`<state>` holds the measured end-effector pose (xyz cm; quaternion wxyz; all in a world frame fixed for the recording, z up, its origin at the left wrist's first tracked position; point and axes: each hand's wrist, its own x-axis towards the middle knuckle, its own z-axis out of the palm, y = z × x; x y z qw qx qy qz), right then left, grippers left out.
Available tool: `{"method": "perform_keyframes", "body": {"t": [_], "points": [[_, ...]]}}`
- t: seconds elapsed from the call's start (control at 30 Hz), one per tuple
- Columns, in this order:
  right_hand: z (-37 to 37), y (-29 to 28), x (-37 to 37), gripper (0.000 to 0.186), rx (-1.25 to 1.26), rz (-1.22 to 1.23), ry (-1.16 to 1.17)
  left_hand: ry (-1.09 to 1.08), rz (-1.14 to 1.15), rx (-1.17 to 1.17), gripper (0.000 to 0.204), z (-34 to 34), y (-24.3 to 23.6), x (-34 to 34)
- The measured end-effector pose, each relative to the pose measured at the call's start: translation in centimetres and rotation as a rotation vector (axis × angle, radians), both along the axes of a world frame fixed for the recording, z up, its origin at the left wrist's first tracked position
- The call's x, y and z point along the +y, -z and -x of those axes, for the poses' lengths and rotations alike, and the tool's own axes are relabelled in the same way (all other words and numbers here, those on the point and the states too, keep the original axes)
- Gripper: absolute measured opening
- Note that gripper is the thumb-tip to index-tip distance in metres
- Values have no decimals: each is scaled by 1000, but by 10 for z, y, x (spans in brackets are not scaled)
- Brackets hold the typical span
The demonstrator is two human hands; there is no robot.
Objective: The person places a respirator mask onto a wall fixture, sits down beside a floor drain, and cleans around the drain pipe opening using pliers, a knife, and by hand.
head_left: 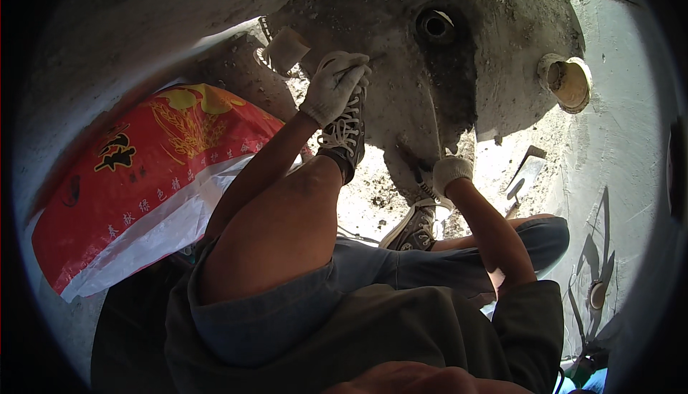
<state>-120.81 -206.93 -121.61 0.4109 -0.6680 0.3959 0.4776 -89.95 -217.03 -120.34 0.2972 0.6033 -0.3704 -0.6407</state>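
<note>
Your gloved left hand (333,86) pinches a thin nail (356,66), its length pointing up-right; your gloved right hand (449,173) grips a dark tool handle (423,178).

Hard sunlight from upper right, bright glare on right wall (616,143); left side in deep shadow, fisheye bending and dark vignette at edges, centre sharp.

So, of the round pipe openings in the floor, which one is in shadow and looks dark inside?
The dark pipe opening at the top centre, set in the wet grey patch of floor. The yellowish pipe opening to its right is sunlit, with a pale raised rim.
</note>
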Motion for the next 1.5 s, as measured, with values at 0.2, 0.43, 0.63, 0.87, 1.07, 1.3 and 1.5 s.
{"method": "perform_keyframes", "body": {"t": [0.2, 0.43, 0.63, 0.87, 1.07, 1.3, 1.5], "points": [[-3, -2, -4, 30, 39, -40, -45, -41, 11, 6, 24, 4, -1, -1], [-1, -1, -4, 27, 19, -26, 4, 3, 49, -28, 24, 3, 3, -1], [-4, -7, -7, 28, 26, -25, 29, 11, 35, -25, 23, 3, 1, -2], [-2, -3, -5, 30, 9, 15, 22, -1, 30, -19, 23, 3, 1, -2], [0, 2, -1, 29, 13, 14, 38, 9, 57, -34, 23, 2, 4, -2], [0, 1, -3, 29, 14, -1, 70, -47, -11, -35, 24, 3, 3, -2], [-1, -1, -3, 28, 10, 35, 55, 4, -17, -108, 26, 3, 1, -4]]}}
